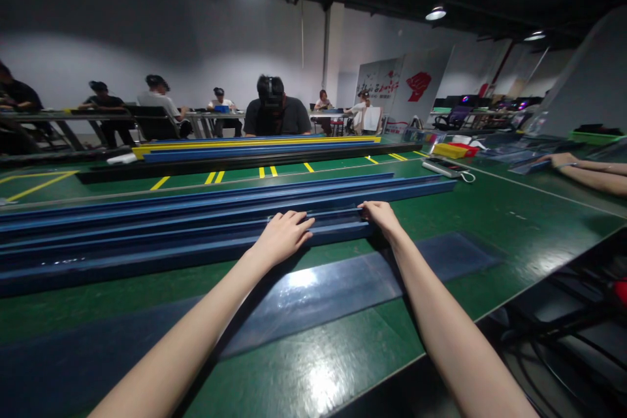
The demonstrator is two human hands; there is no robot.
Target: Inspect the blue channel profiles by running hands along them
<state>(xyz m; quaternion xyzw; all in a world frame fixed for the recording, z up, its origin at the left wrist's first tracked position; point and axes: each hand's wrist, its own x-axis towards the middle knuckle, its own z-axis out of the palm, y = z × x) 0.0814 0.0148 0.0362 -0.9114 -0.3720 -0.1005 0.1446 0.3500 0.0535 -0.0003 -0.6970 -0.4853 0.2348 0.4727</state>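
Observation:
A long dark-blue channel strip (147, 250) lies across the green table (313, 366). My left hand (285, 233) rests on it with the fingers spread, palm down. At the strip's right end my right hand (379, 214) has thumb and fingertips pinched at the edge; whatever is between them is too small to make out. Just behind lies a second blue strip (411, 190), longer to the right. Nearer to me, under my forearms, is a flat clear plastic sheet (337, 284) that reflects the lamps.
Farther back lie yellow strips (343, 140) and a black strip (196, 166). A power strip (443, 168) and a yellow tray (450, 151) stand at the right. Another person's hand (563, 160) touches plastic sheets at the far right. A person (294, 116) sits opposite.

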